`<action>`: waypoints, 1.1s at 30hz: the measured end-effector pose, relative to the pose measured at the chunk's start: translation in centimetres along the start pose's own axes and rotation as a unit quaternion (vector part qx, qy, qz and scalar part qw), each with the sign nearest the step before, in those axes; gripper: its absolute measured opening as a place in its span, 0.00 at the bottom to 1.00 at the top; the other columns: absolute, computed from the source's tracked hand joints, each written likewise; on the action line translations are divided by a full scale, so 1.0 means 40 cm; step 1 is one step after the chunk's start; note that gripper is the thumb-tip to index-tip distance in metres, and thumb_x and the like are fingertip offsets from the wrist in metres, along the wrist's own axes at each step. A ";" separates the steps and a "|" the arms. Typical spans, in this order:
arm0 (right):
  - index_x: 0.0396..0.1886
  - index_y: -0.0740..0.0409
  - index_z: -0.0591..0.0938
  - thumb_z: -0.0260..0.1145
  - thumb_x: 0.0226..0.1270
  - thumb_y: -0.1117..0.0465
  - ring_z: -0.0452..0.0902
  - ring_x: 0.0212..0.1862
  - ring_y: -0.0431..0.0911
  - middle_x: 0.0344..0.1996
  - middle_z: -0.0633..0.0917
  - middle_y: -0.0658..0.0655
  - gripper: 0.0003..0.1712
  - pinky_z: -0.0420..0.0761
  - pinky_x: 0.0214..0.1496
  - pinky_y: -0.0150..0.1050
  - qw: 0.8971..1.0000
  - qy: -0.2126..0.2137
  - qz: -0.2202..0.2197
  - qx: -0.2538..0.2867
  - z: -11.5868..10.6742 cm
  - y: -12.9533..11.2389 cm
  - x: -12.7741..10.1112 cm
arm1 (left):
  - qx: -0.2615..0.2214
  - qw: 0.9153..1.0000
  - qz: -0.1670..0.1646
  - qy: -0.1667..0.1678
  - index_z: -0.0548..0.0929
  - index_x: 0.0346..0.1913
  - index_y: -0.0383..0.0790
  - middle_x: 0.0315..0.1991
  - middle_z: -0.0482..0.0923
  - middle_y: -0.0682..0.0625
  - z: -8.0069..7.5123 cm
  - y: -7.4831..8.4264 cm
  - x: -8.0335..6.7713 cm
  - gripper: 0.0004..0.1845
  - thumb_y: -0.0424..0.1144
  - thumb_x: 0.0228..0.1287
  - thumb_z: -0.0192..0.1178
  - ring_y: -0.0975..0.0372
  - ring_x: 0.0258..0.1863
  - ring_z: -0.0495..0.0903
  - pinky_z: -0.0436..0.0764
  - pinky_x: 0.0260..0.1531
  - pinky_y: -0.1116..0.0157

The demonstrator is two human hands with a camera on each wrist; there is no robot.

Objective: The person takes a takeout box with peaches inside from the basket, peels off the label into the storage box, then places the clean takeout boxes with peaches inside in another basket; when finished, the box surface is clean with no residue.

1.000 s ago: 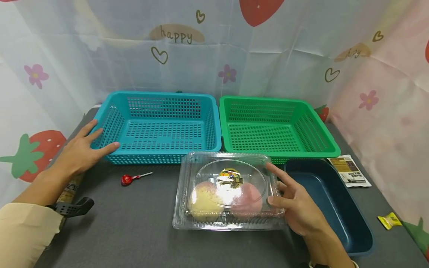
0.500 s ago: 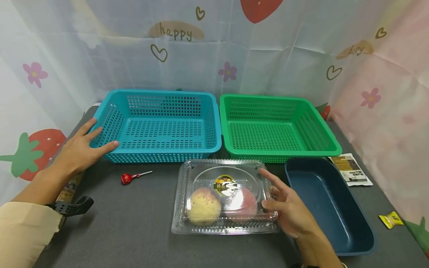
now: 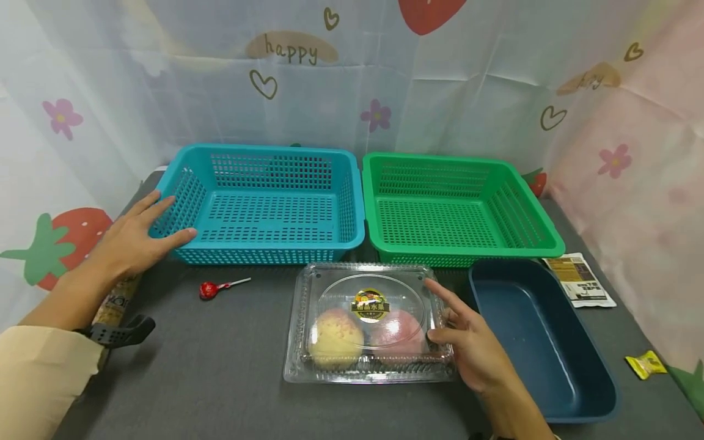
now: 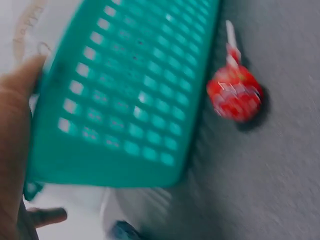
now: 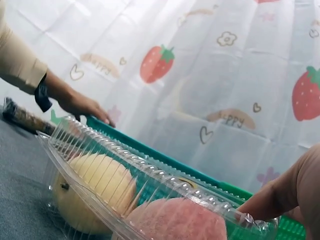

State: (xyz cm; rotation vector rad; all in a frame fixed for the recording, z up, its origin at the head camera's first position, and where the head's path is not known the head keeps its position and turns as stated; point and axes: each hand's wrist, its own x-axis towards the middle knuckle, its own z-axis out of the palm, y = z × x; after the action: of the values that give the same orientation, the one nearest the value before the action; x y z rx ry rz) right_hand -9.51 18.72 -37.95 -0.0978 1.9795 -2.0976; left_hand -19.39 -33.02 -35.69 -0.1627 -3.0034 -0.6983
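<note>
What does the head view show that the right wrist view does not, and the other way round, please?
Only the head view shows the green basket's inside, the dark blue tray, the red lollipop, two packets on the right and the label on the clear fruit box. Only the right wrist view shows that box from the side, its ribbed lid over the two fruits, with the strawberry curtain rising behind. Both show the box touched by the right hand, the left hand resting on the teal basket, and the dark grey table.
</note>
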 end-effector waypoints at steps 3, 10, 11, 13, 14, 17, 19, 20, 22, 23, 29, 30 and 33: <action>0.74 0.49 0.63 0.62 0.56 0.76 0.65 0.31 0.49 0.33 0.66 0.61 0.45 0.68 0.31 0.38 1.000 0.008 -0.005 -0.025 0.001 0.002 -0.002 | -0.003 1.000 0.013 0.029 0.49 0.77 0.42 0.76 0.36 0.35 -0.022 0.033 -0.014 0.45 0.60 0.66 0.53 0.32 0.69 0.41 0.50 0.52 0.26; 0.73 0.49 0.64 0.60 0.56 0.78 0.69 0.30 0.49 0.32 0.69 0.63 0.44 0.74 0.26 0.37 0.998 0.039 -0.017 -0.044 0.008 0.004 -0.006 | -0.063 0.991 0.058 0.105 0.52 0.77 0.51 0.76 0.42 0.42 -0.064 0.205 -0.086 0.41 0.55 0.66 0.57 0.40 0.72 0.43 0.51 0.54 0.27; 0.73 0.50 0.65 0.60 0.56 0.79 0.69 0.31 0.49 0.32 0.69 0.63 0.44 0.75 0.28 0.38 0.998 0.044 -0.020 -0.045 0.009 0.005 -0.007 | -0.077 0.989 0.067 0.107 0.53 0.77 0.52 0.76 0.43 0.43 -0.067 0.233 -0.100 0.41 0.54 0.65 0.59 0.42 0.72 0.44 0.52 0.54 0.27; 0.73 0.51 0.65 0.59 0.55 0.80 0.70 0.32 0.50 0.32 0.71 0.64 0.44 0.77 0.30 0.39 0.997 0.051 -0.027 -0.048 0.013 0.006 -0.007 | -0.099 0.986 0.081 0.104 0.53 0.77 0.56 0.76 0.45 0.45 -0.071 0.284 -0.129 0.41 0.52 0.65 0.60 0.44 0.73 0.45 0.54 0.54 0.28; 0.72 0.52 0.66 0.59 0.55 0.80 0.70 0.33 0.50 0.31 0.71 0.64 0.44 0.77 0.31 0.39 0.997 0.055 -0.031 -0.052 0.014 0.006 -0.006 | -0.109 0.985 0.090 0.103 0.54 0.77 0.57 0.76 0.45 0.45 -0.072 0.305 -0.142 0.41 0.51 0.64 0.61 0.45 0.73 0.45 0.54 0.53 0.28; 0.72 0.52 0.66 0.59 0.54 0.80 0.69 0.35 0.51 0.31 0.72 0.65 0.43 0.76 0.33 0.40 0.995 0.059 -0.038 -0.064 0.017 0.008 -0.006 | -0.125 0.980 0.112 0.104 0.54 0.76 0.59 0.76 0.46 0.47 -0.070 0.352 -0.173 0.42 0.49 0.63 0.63 0.46 0.72 0.47 0.58 0.52 0.28; 0.72 0.52 0.66 0.60 0.54 0.79 0.69 0.35 0.51 0.31 0.72 0.65 0.44 0.76 0.33 0.39 0.995 0.060 -0.040 -0.071 0.017 0.009 -0.005 | -0.131 0.978 0.124 0.107 0.54 0.76 0.59 0.76 0.47 0.48 -0.065 0.371 -0.190 0.42 0.48 0.63 0.63 0.46 0.72 0.49 0.62 0.50 0.30; 0.72 0.52 0.66 0.60 0.55 0.79 0.68 0.35 0.51 0.30 0.71 0.64 0.44 0.75 0.33 0.39 0.995 0.060 -0.039 -0.075 0.017 0.009 -0.005 | -0.139 0.976 0.130 0.107 0.54 0.76 0.59 0.75 0.47 0.48 -0.062 0.377 -0.198 0.42 0.47 0.63 0.63 0.46 0.71 0.50 0.63 0.50 0.31; 0.72 0.52 0.66 0.60 0.55 0.79 0.67 0.34 0.50 0.29 0.71 0.63 0.43 0.74 0.33 0.39 0.994 0.060 -0.039 -0.083 0.017 0.010 -0.004 | -0.147 0.974 0.135 0.105 0.54 0.76 0.60 0.75 0.47 0.49 -0.054 0.389 -0.212 0.42 0.47 0.63 0.64 0.46 0.71 0.51 0.66 0.49 0.32; 0.72 0.51 0.66 0.60 0.56 0.79 0.66 0.33 0.50 0.29 0.70 0.63 0.43 0.73 0.33 0.39 0.994 0.061 -0.038 -0.088 0.016 0.010 -0.004 | -0.151 0.974 0.137 0.103 0.54 0.76 0.60 0.75 0.47 0.49 -0.050 0.394 -0.218 0.42 0.47 0.63 0.64 0.46 0.71 0.51 0.66 0.49 0.33; 0.72 0.51 0.66 0.60 0.56 0.79 0.68 0.34 0.51 0.30 0.72 0.63 0.43 0.72 0.35 0.40 0.992 0.063 -0.038 -0.102 0.017 0.008 -0.002 | -0.160 0.971 0.145 0.098 0.54 0.76 0.60 0.75 0.48 0.49 -0.017 0.414 -0.249 0.43 0.46 0.63 0.65 0.45 0.71 0.51 0.64 0.51 0.33; 0.72 0.51 0.66 0.60 0.56 0.79 0.68 0.34 0.51 0.30 0.73 0.64 0.43 0.73 0.36 0.40 0.992 0.062 -0.039 -0.101 0.018 0.007 -0.002 | -0.162 0.971 0.145 0.097 0.54 0.76 0.61 0.75 0.48 0.49 -0.010 0.416 -0.253 0.43 0.46 0.63 0.65 0.45 0.71 0.52 0.64 0.52 0.33; 0.71 0.51 0.67 0.60 0.55 0.79 0.69 0.34 0.51 0.30 0.73 0.64 0.43 0.73 0.36 0.40 0.992 0.062 -0.042 -0.101 0.020 0.005 -0.001 | -0.173 0.971 0.139 0.090 0.54 0.76 0.63 0.75 0.48 0.50 0.011 0.421 -0.260 0.42 0.47 0.63 0.65 0.45 0.71 0.51 0.61 0.51 0.32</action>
State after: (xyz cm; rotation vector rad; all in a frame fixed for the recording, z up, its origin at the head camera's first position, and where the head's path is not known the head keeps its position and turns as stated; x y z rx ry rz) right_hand -9.28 17.96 -38.10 -0.0923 2.2961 -1.9891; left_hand -7.12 -18.72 -29.52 -0.4948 -2.5921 -1.1246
